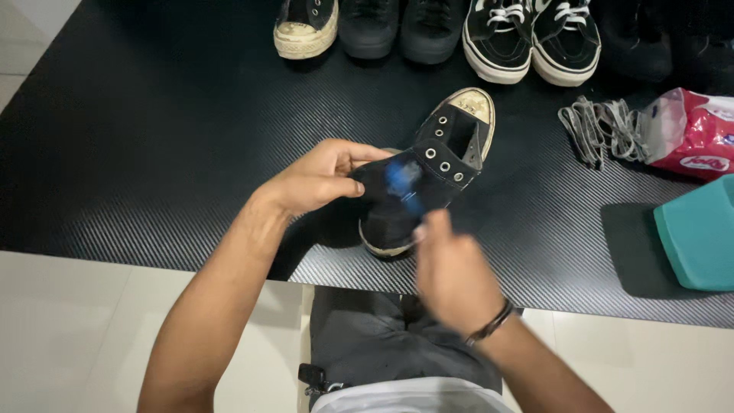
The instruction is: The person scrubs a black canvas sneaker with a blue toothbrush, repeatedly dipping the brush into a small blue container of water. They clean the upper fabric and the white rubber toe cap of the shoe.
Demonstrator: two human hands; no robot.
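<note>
A black canvas high-top shoe (440, 157) without laces lies on the black mat (153, 153), its worn white toe cap pointing away from me. My left hand (321, 177) pinches the shoe's ankle collar and holds it up. My right hand (451, 271) is blurred by motion and grips a small blue brush (403, 182) pressed against the shoe's side near the eyelets.
Several more shoes (436, 30) stand in a row along the mat's far edge. A bundle of grey laces (600, 130) lies at the right, beside a red-and-white packet (692, 134) and a teal container (699, 237). White tiled floor borders the mat.
</note>
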